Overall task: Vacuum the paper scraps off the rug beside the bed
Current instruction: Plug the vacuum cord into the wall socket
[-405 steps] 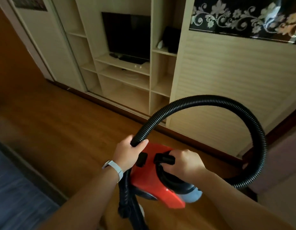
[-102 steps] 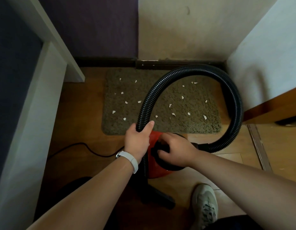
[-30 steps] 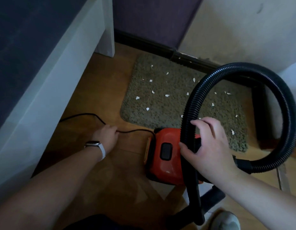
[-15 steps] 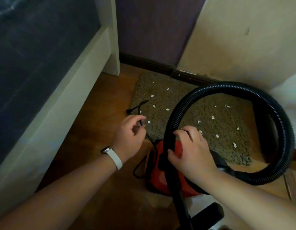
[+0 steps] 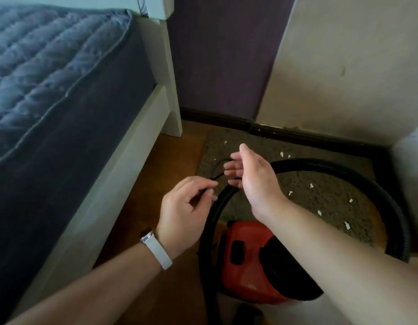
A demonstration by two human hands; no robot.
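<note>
Above the vacuum, the left hand pinches the power cord in its fingers and the right hand is open and empty: a setup step, with plugging in probably next

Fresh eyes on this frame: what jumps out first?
The two hands mid-frame: the left hand pinches a thin black cord, and the right hand is open beside it. Below them sits the red vacuum, its black hose looping over the rug, where white scraps lie scattered. The bed fills the left.
</note>
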